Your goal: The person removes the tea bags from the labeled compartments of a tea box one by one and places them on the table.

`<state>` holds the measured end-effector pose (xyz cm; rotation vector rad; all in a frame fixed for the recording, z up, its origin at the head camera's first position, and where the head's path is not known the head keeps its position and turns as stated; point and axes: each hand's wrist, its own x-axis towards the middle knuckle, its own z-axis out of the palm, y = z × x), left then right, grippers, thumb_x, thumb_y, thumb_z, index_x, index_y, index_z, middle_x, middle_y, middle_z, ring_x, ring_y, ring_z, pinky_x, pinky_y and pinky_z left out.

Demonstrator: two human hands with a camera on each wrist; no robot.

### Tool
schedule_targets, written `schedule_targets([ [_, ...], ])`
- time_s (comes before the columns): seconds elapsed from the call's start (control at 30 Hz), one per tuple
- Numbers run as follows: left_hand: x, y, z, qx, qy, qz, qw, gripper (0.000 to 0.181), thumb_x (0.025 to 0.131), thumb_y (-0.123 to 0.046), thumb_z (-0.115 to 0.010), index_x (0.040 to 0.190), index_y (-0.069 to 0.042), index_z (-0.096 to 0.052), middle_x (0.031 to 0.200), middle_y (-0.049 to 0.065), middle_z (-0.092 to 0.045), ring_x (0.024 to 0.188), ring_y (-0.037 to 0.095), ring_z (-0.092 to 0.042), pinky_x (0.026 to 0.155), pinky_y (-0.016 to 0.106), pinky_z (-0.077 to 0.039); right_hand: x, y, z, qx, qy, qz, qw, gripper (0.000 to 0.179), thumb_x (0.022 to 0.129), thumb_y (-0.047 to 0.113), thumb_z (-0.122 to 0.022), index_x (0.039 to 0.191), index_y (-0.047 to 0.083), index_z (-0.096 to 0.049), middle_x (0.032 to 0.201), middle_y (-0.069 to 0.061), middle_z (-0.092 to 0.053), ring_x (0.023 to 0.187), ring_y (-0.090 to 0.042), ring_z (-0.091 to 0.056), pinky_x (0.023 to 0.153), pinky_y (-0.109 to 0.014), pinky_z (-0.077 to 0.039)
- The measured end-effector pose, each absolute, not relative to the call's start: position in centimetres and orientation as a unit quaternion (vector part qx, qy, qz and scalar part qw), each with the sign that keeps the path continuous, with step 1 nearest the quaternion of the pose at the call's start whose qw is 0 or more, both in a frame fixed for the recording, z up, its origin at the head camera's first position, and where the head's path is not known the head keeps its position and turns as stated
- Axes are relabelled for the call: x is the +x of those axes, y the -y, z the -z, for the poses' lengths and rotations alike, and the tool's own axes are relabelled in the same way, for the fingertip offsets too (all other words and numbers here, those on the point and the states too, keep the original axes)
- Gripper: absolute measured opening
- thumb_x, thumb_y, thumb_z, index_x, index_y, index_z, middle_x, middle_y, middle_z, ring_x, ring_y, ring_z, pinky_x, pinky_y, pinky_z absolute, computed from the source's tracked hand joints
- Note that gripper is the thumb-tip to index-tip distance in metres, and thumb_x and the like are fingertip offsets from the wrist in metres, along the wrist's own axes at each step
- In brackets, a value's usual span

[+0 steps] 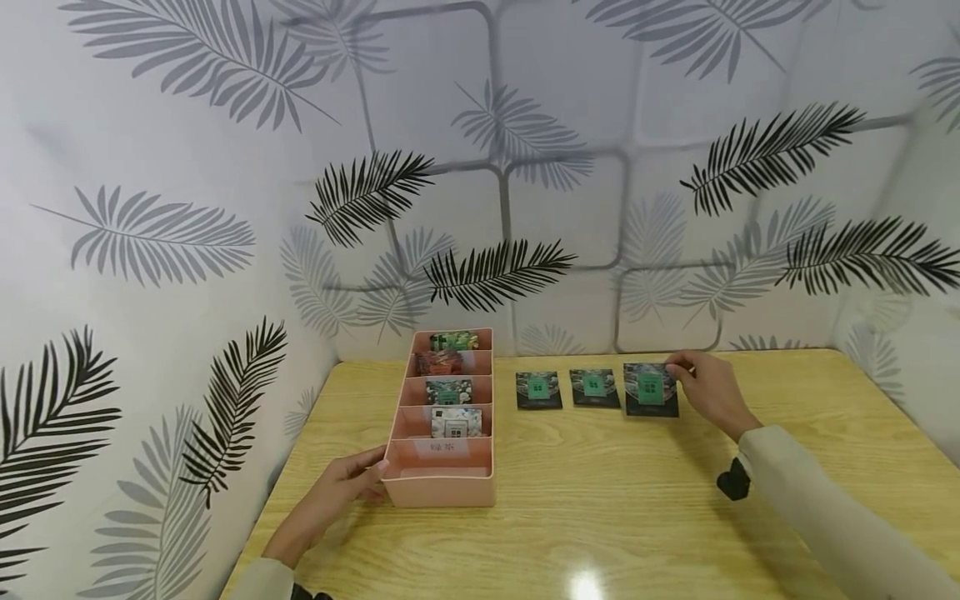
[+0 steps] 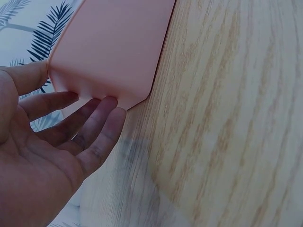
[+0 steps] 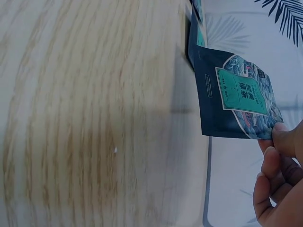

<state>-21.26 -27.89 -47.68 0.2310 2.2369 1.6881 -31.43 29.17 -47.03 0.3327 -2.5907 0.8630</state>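
My right hand pinches a dark tea sachet with a green label by one corner, thumb on its printed face. Two similar sachets lie on the table to its left, a middle one and a left one. At the left, my left hand touches the near left corner of a pink divided box. In the left wrist view, the thumb and fingertips rest against the box's corner, fingers only slightly bent.
Inside the box, the four farther compartments hold packets, among them a white one, a dark green one, a red one and a green one. The wooden table meets a leaf-patterned wall behind.
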Motion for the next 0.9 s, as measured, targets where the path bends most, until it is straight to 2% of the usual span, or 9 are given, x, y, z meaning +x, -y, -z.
schedule_targets([
  [0.3, -21.1, 28.0, 47.6, 0.08, -0.782, -0.593, 0.177, 0.064, 0.097, -0.043, -0.053, 0.148, -0.007, -0.036, 0.137, 0.019, -0.05, 0.102, 0.027, -0.062, 0.09, 0.048, -0.049, -32.2, -29.3, 48.2, 0.097, 0.933, -0.282, 0.203, 0.014, 0.096, 0.01, -0.058, 0.099, 0.001, -0.068, 0.089, -0.014, -0.068, 0.069, -0.024, -0.059, 0.059, -0.042, -0.048],
  [0.57, -20.9, 28.1, 47.5, 0.075, -0.778, -0.597, 0.179, 0.065, 0.096, -0.044, -0.054, 0.148, -0.009, -0.036, 0.134, 0.016, -0.053, 0.103, 0.028, -0.062, 0.09, 0.048, -0.049, -33.4, -29.0, 48.5, 0.107, 0.934, -0.273, 0.203, 0.015, 0.095, 0.008, -0.058, 0.103, -0.002, -0.067, 0.094, -0.019, -0.068, 0.077, -0.032, -0.063, 0.066, -0.05, -0.05],
  [0.9, -21.2, 28.2, 47.4, 0.082, -0.778, -0.598, 0.177, 0.061, 0.097, -0.041, -0.052, 0.147, -0.009, -0.037, 0.139, 0.017, -0.049, 0.105, 0.025, -0.062, 0.092, 0.049, -0.048, -35.1, -28.9, 49.1, 0.058, 0.956, -0.249, 0.147, 0.017, 0.096, 0.01, -0.057, 0.106, -0.001, -0.066, 0.1, -0.021, -0.067, 0.083, -0.035, -0.062, 0.069, -0.05, -0.05],
])
